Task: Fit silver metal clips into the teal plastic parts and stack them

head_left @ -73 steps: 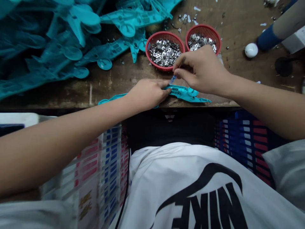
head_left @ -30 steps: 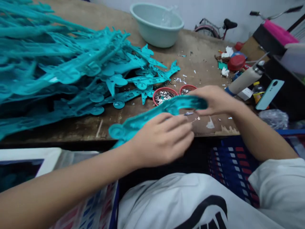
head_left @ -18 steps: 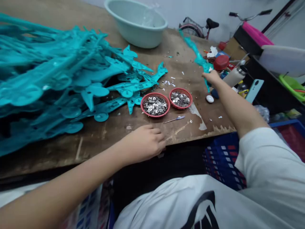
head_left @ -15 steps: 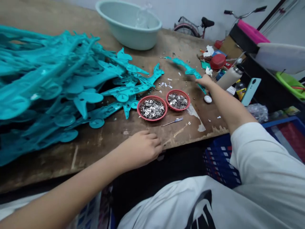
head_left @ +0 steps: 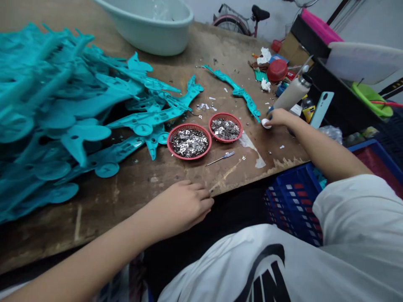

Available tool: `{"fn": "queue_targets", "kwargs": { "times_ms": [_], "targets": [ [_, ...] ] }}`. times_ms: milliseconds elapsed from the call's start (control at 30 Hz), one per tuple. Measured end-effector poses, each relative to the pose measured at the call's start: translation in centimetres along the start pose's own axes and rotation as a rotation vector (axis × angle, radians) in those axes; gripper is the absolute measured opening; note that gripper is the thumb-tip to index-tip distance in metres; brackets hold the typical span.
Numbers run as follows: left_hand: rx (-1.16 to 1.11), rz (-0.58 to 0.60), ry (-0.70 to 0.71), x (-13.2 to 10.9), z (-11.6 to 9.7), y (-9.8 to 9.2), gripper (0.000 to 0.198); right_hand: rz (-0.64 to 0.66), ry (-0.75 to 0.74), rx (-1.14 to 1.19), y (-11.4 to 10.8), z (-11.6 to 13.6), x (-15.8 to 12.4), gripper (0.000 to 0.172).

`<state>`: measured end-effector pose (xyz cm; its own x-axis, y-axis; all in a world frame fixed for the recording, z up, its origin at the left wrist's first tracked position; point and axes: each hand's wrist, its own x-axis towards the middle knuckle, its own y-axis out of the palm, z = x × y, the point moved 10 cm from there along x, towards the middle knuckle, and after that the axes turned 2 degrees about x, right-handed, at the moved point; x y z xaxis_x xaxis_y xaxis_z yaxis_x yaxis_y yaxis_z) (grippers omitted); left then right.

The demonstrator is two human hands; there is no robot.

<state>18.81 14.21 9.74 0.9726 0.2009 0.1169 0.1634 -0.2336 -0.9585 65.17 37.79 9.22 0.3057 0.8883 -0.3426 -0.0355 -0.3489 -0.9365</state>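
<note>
My right hand (head_left: pixel 278 118) is at the right of the table, its fingers closed on the edge of a small white round object (head_left: pixel 266 124); its exact kind is not clear. Just left of it lies a long turquoise plastic piece (head_left: pixel 239 91), out of my grasp. Resting on the table's front edge, my left hand (head_left: pixel 189 204) is palm down with loosely bent fingers and holds nothing that shows. Beyond it are two red baskets (head_left: pixel 189 156) (head_left: pixel 226 139) full of small metal parts, and a screwdriver (head_left: pixel 220 158).
A big heap of turquoise plastic pieces (head_left: pixel 63 105) covers the left side. Behind stands a pale green basin (head_left: pixel 151 33). At right are a bottle (head_left: pixel 291 94), a phone (head_left: pixel 321 110), a red lid (head_left: pixel 277 70) and black crates. A blue crate (head_left: pixel 292 201) stands below the edge.
My right hand has let go of the turquoise piece, which now lies on the table, and has moved to the white round object. My left hand stays at the table edge. The view has shifted slightly.
</note>
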Motion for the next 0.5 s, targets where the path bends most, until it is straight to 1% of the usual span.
{"fn": "queue_targets", "kwargs": {
  "times_ms": [33,100,200,267,333,400,500],
  "targets": [
    [-0.013,0.009,-0.003,0.1,0.0,0.2,0.016,0.011,0.011,0.026,0.6,-0.4,-0.6,0.037],
    [-0.012,0.033,-0.013,0.1,0.1,0.6,0.018,0.03,0.021,0.084,1.7,-0.7,-1.4,0.05],
    [0.043,0.074,-0.024,0.0,0.1,1.2,0.018,0.097,0.056,0.206,2.9,-1.1,-1.9,0.076],
    [0.077,0.096,-0.023,-0.2,0.0,1.4,0.019,0.154,0.094,0.256,3.3,-1.9,-2.0,0.086],
    [0.084,0.093,-0.024,-0.3,-0.1,1.3,0.02,0.202,0.129,0.254,3.4,-3.1,-2.3,0.085],
    [0.076,0.072,-0.027,-0.4,-0.1,1.0,0.02,0.225,0.154,0.235,3.2,-4.5,-2.7,0.075],
    [0.069,0.027,-0.052,-0.5,0.3,0.7,0.017,0.179,0.194,0.261,2.7,-6.5,-3.3,0.062]
  ]
}}
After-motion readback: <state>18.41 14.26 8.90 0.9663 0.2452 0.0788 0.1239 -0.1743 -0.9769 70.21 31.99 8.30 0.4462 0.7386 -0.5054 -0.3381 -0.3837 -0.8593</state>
